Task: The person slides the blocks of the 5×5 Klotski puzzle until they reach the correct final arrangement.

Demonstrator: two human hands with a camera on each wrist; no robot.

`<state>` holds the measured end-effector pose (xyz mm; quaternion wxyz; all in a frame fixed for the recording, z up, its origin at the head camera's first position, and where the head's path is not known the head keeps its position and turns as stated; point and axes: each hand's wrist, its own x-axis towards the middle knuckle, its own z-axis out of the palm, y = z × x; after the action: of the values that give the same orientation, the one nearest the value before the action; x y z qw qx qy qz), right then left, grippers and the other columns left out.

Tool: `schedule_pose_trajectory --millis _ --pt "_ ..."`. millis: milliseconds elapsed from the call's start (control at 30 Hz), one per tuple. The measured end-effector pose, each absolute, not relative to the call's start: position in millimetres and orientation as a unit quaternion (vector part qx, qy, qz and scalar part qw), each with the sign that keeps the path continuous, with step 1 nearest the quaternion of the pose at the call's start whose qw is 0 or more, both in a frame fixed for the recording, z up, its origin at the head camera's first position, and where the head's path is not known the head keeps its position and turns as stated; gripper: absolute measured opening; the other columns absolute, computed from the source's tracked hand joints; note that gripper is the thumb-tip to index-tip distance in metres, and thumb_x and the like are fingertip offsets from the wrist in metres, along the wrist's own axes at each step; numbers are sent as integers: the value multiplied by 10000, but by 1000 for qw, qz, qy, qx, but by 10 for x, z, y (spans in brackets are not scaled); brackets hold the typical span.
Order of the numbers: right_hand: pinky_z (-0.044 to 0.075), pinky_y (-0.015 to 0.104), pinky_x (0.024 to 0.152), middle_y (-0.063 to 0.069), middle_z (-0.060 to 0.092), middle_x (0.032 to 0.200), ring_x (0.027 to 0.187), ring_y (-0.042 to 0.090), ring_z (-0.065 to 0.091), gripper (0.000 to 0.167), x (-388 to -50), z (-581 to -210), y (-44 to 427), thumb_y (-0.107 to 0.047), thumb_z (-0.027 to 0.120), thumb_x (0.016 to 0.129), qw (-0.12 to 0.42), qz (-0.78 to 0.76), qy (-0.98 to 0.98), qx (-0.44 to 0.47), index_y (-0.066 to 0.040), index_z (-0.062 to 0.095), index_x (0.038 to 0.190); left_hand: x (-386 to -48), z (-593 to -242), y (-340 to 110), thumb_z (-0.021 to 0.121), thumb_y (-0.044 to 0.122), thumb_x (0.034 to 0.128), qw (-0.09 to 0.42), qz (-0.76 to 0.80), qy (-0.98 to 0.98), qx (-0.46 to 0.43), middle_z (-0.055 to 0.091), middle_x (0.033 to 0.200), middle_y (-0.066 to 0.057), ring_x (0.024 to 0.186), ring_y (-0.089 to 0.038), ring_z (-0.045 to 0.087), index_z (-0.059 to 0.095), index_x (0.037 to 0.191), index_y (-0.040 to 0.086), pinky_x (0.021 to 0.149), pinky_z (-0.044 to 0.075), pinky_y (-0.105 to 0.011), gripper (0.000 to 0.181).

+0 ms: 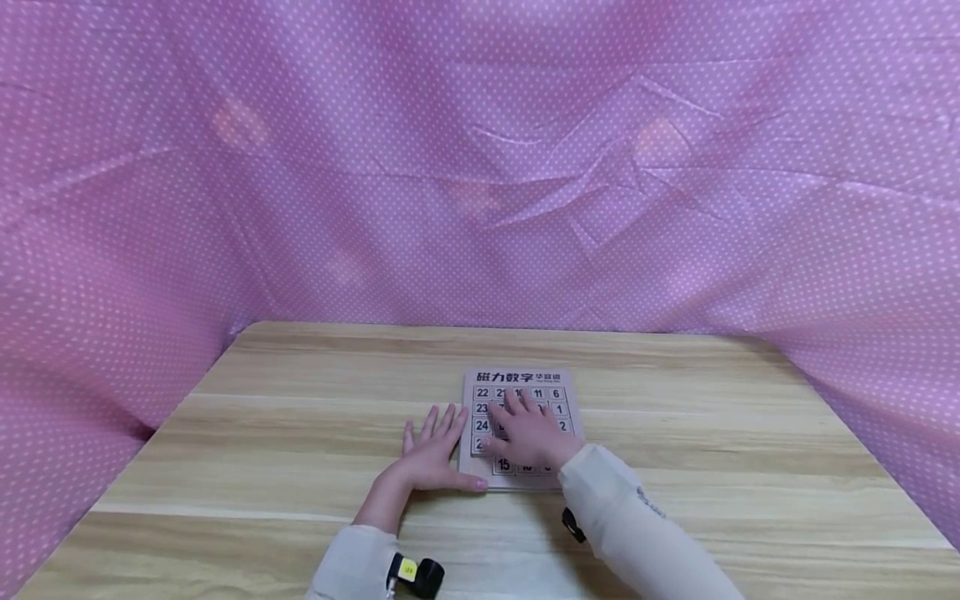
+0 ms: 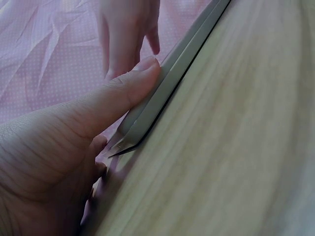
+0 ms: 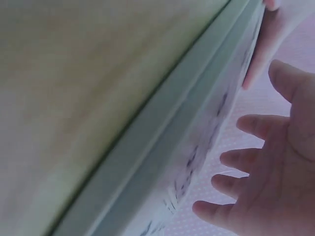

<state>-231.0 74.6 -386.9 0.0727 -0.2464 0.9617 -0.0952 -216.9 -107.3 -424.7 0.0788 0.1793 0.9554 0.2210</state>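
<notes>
A sliding number puzzle (image 1: 517, 377) with a pale frame lies flat on the table, its square tiles carrying printed black numbers. My left hand (image 1: 433, 462) rests at its left side with fingers spread. In the left wrist view, the left thumb (image 2: 133, 83) lies against the front edge of the puzzle frame (image 2: 147, 118). My right hand (image 1: 528, 435) is over the middle tiles with its fingers spread, hiding several numbers. The right wrist view shows the right fingers (image 3: 241, 160) apart from the tile face, holding nothing. A gap shows at the front left of the tile grid.
The wooden table (image 1: 262, 417) extends around the puzzle on all sides. A pink dotted cloth (image 1: 480, 167) hangs behind the table and along both sides. Dark wrist cameras (image 1: 429, 577) sit at both sleeves.
</notes>
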Motion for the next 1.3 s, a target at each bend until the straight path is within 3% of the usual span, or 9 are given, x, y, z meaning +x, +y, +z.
schedule_pose_trajectory --millis 600,1300 --pt "100 585 941 128 130 1411 1257 363 62 598 -2464 -3947 657 -516 375 855 94 -93 974 -186 -215 274 1362 -2115 -4233 -1045 608 678 555 82 227 955 172 46 1428 -112 1266 -319 -77 118 1395 134 929 -125 -549 1114" --pt "148 588 930 146 163 1403 1249 377 104 589 -2270 -3923 668 -485 396 862 90 -84 965 -231 -149 328 1341 -2145 -4259 -1066 595 692 554 81 218 956 177 42 1426 -116 1265 -318 -77 110 1395 130 929 -122 -549 1121"
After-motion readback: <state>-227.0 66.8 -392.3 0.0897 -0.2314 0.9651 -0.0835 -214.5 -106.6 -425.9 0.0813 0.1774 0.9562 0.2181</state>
